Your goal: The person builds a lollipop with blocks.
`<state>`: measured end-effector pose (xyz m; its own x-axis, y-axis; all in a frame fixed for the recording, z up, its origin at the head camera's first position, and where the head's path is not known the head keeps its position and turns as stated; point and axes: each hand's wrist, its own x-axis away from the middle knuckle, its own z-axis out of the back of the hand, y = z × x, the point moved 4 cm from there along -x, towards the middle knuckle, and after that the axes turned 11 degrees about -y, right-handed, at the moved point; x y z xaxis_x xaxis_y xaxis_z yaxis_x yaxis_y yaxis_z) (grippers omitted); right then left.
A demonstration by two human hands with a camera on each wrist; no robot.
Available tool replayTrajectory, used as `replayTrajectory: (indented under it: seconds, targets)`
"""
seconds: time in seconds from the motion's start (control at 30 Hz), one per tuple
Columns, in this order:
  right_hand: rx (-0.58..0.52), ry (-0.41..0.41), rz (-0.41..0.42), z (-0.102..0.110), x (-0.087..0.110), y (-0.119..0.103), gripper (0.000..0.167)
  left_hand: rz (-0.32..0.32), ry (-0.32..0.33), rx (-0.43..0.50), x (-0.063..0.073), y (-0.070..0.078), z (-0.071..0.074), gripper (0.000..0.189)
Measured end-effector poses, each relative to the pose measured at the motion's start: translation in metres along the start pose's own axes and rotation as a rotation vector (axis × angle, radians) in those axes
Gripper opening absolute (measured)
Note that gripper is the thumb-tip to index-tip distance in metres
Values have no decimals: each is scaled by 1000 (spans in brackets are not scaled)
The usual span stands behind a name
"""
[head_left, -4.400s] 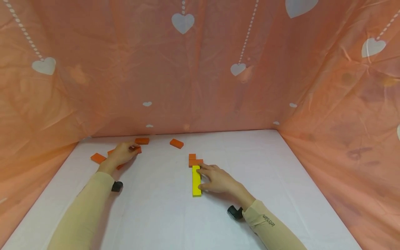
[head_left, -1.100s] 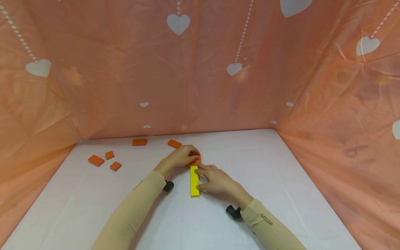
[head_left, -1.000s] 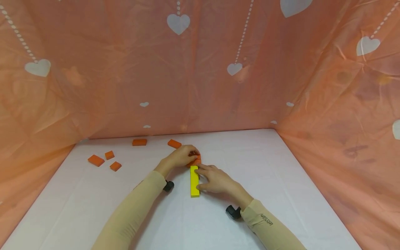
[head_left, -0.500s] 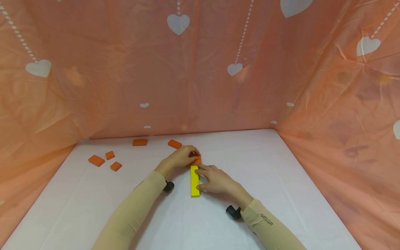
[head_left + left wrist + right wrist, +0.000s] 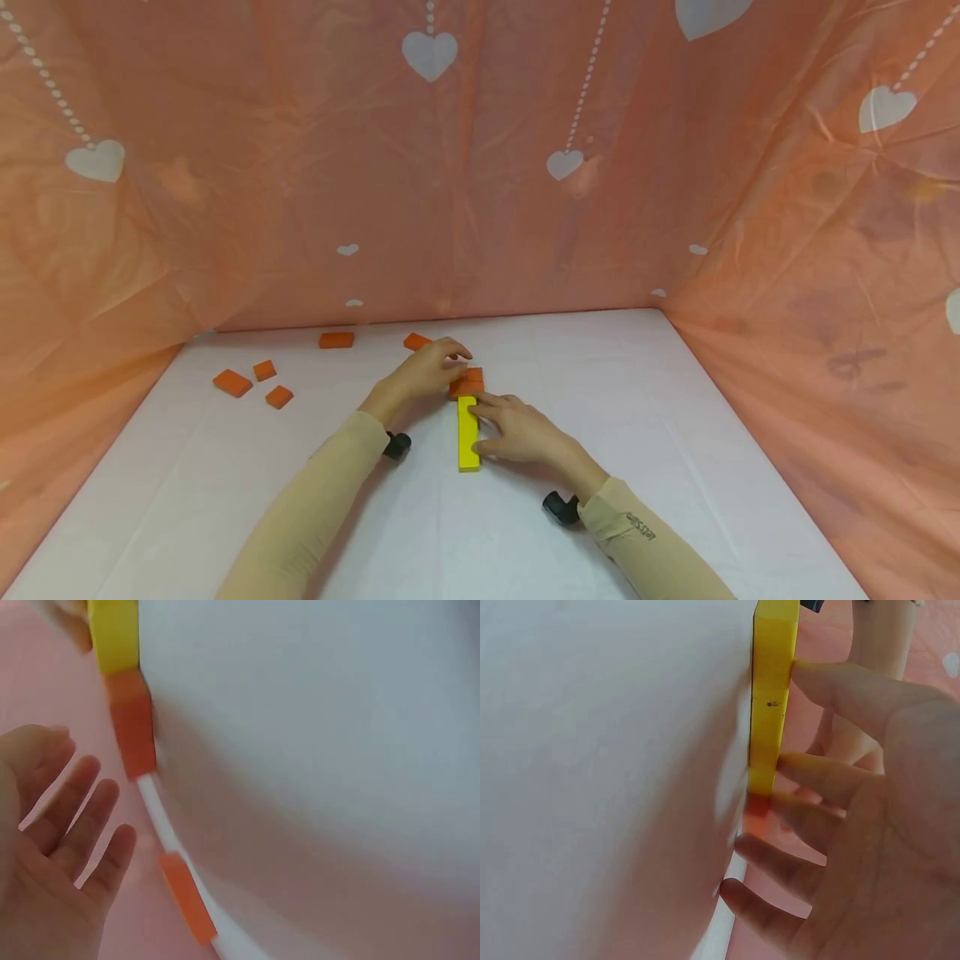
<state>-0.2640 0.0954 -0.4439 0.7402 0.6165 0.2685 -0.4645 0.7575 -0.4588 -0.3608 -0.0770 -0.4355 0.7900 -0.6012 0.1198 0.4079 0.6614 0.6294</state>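
A long yellow block [image 5: 468,433] lies lengthwise in the middle of the table. Orange blocks [image 5: 474,382] stand close together against its far end. My left hand [image 5: 423,371] is just left of and over these orange blocks, fingers spread and holding nothing, as the left wrist view also shows. My right hand [image 5: 521,429] stays at the right of the yellow block, its thumb and fingertips touching that side. In the right wrist view, the fingers [image 5: 817,776] extend toward the block without wrapping round it. Part of the orange group is hidden by my left hand.
Several loose orange blocks lie about: a longer one [image 5: 232,383] and two small ones [image 5: 264,370] [image 5: 279,397] at the left, another [image 5: 336,340] at the back edge. One more [image 5: 417,342] sits behind my left hand. An orange curtain [image 5: 495,208] encloses the white table [image 5: 600,375].
My left hand took a small orange block from the left to the group behind the yellow block, then released it and drew slightly back and left. My right hand has kept its place.
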Motion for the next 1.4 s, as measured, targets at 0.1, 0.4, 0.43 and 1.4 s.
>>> replayTrajectory:
  seconds: [0.1,0.4,0.43,1.4]
  targets:
    - [-4,3,1,1,-1,1,63,-4,47,1,6,-5,10,29]
    - [-19,1,2,1,1,-1,63,49,131,4,33,-35,39,33]
    - [-21,-1,0,1,1,-1,63,53,137,6,38,-39,43,34]
    - [-23,-1,-17,-1,0,-2,64,297,294,-114,204,-157,134,41]
